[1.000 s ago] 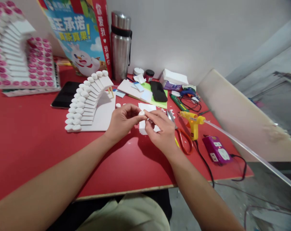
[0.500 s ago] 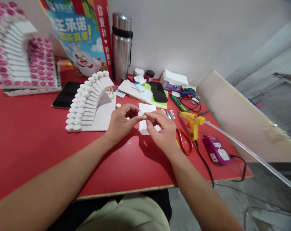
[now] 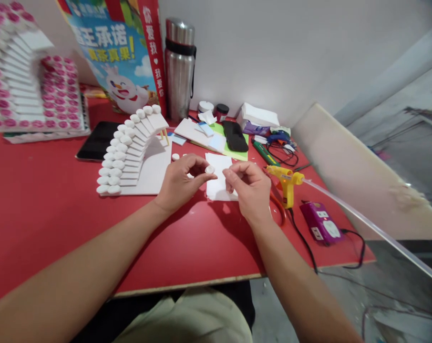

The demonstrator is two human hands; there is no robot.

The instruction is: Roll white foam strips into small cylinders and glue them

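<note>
Between the thumb and forefinger of my left hand [image 3: 178,181] is a small round white piece [image 3: 210,169], held over the table's middle. My right hand [image 3: 252,188] is a little to the right, its thumb and fingertips pinched together; whatever they may hold is too small to make out. White paper sheets [image 3: 216,186] lie under both hands. Left of my left hand stands a model of a curved white staircase [image 3: 133,152], edged with white rounded pieces, on a white base. Another small white piece [image 3: 175,156] lies beside that base.
A yellow glue gun [image 3: 285,181] with a long glue stick and a purple power socket [image 3: 321,224] are at right. Orange-handled scissors [image 3: 278,209] lie partly behind my right hand. A steel flask [image 3: 179,71] stands at the back; a pink-and-white staircase model [image 3: 62,95] is far left.
My right hand has moved away from the white piece, to the right, and now covers more of the scissors. My left hand keeps the piece in nearly the same place.
</note>
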